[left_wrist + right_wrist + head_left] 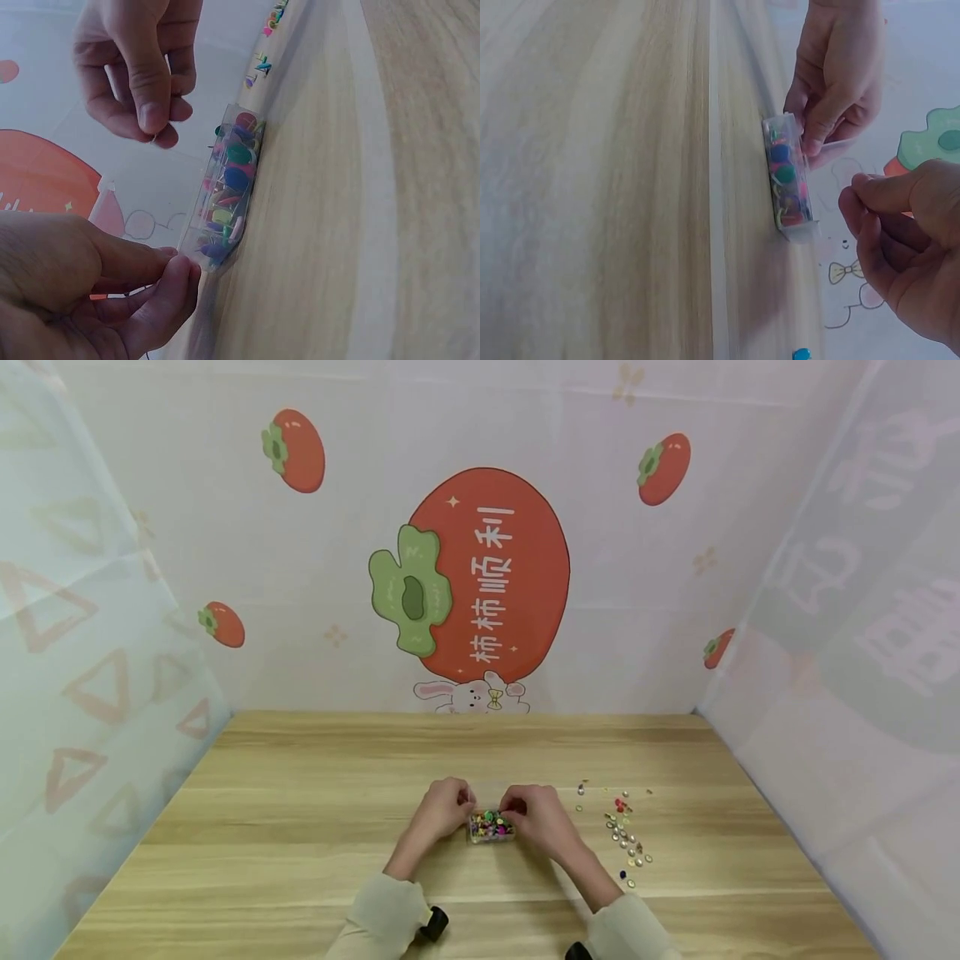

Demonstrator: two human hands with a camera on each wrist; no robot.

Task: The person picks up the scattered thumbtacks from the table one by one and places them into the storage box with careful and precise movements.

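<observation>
A small clear plastic box (492,839) full of colourful thumbtacks (238,176) stands on the table between the hands, its clear lid (834,146) raised on the left side. My left hand (442,808) pinches the box at its left end between thumb and fingers. Close over the box's right side is my right hand (542,817), with thumb and forefinger pressed together. In the left wrist view a tiny gold pin tip pokes out from these fingertips; the rest of this thumbtack is hidden by the fingers.
Loose thumbtacks (624,839), many with round metallic heads, lie scattered on the wooden table (315,777) right of the right hand. A few red ones (620,805) lie among them. Printed cloth walls (360,460) enclose the table at the back and both sides.
</observation>
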